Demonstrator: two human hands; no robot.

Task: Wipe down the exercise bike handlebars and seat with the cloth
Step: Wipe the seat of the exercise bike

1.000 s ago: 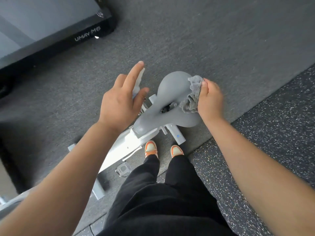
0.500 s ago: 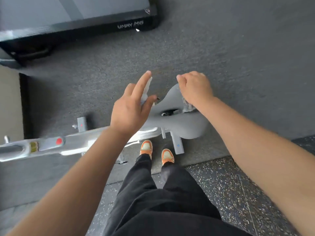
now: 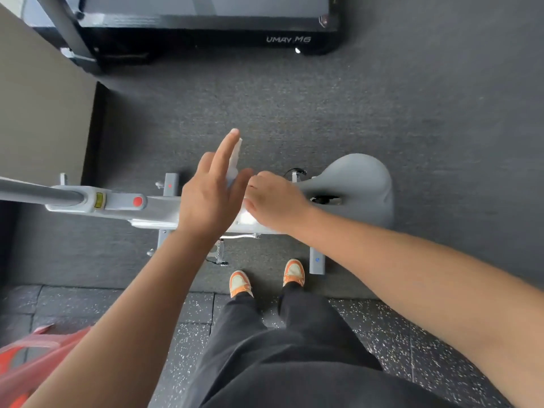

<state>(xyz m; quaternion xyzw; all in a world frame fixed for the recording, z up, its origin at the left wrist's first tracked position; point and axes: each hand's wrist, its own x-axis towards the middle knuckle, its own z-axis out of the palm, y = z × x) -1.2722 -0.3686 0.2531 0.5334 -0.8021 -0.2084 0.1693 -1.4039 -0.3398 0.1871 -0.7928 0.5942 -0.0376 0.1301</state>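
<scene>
Seat-wiping step judged in hand, likely near its end: the right hand (image 3: 275,201) is placed at the narrow nose of the grey seat (image 3: 359,184), where the seat meets the white bike frame (image 3: 123,203). The cloth is not visible in this view; it is presumed bunched under the right palm, but that cannot be confirmed. Right hand is curled, knuckles up, fingers bent down onto the seat nose; exactly what is gripped cannot be told.

The left hand (image 3: 212,198) is held just beside the right, nearly touching it, above the frame. It is partly open: index finger extended forward, thumb out toward the right hand, other fingers folded. A pale white object (image 3: 235,160) is seen pinched behind the index finger, possibly a spray bottle or wipe; too hidden to identify.

The wide rear of the seat lies toward the right, uncovered. The handlebar stem (image 3: 38,192) runs off the left edge of view; the handlebars themselves are mostly out of frame.

Next move, as a judgement: the wiping hand would need to be carried left along the frame to the handlebars, with the cloth kept flat and the gaze turned left.

The floor mat (image 3: 323,119) is under the bike; a treadmill (image 3: 206,28) sits beyond it.
</scene>
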